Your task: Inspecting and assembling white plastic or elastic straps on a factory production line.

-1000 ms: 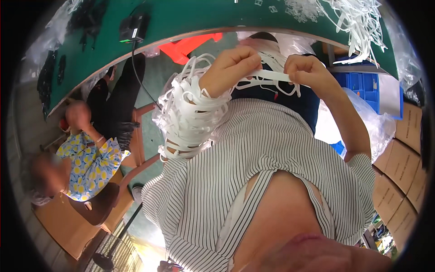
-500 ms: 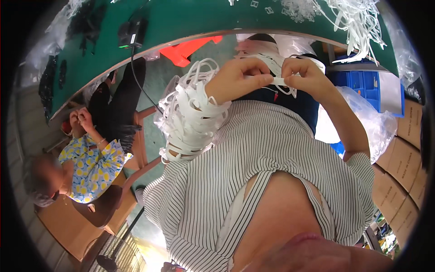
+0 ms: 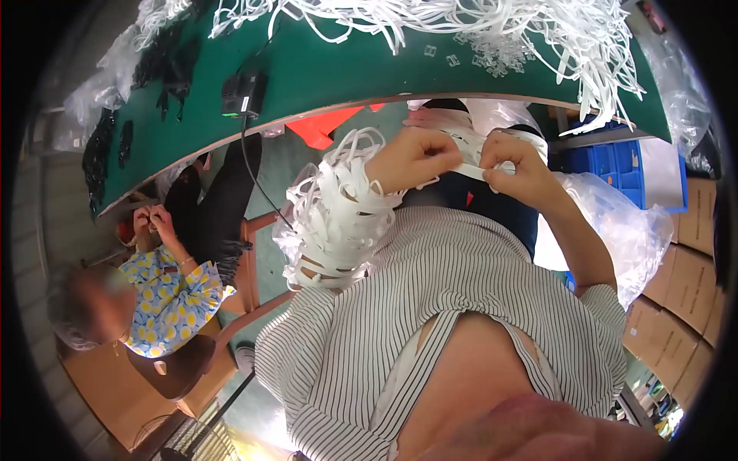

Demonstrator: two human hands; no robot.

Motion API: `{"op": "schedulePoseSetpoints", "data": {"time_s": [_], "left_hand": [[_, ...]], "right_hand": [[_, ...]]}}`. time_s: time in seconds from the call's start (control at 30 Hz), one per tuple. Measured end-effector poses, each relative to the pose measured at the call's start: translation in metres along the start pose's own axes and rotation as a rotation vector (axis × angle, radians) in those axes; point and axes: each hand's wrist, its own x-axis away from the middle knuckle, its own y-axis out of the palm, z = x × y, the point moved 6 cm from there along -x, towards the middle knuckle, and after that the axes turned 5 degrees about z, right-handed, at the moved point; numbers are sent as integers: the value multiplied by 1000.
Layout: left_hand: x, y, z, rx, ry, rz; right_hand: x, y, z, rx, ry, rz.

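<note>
In front of my waist, a short flat white strap [image 3: 470, 170] is stretched between my two hands. My left hand [image 3: 413, 160] pinches one end between thumb and fingers, and my right hand [image 3: 521, 167] has its fingers closed on the other end. Many looped white straps [image 3: 342, 219] are slung round my left forearm, covering it from wrist to elbow. More white straps [image 3: 453, 132] lie across my lap beyond the hands, partly hidden by them.
The green table [image 3: 338, 81] carries a heap of white straps [image 3: 592, 65], small clear plastic pieces [image 3: 496, 55] and a black adapter [image 3: 244, 94] with a cord. Blue bins [image 3: 607, 169], a clear bag [image 3: 607, 223] and cartons [image 3: 680, 284] stand right. A seated person [image 3: 165, 284] is at left.
The view has shifted, showing more of the tabletop and its strap heap. My hands have moved slightly apart, and more of the strap shows between them.
</note>
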Motion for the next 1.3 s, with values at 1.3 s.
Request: {"op": "schedulePoseSetpoints", "data": {"time_s": [1.3], "left_hand": [[9,26,53,-5,314,235]], "right_hand": [[10,-18,-60,519,-258,29]]}}
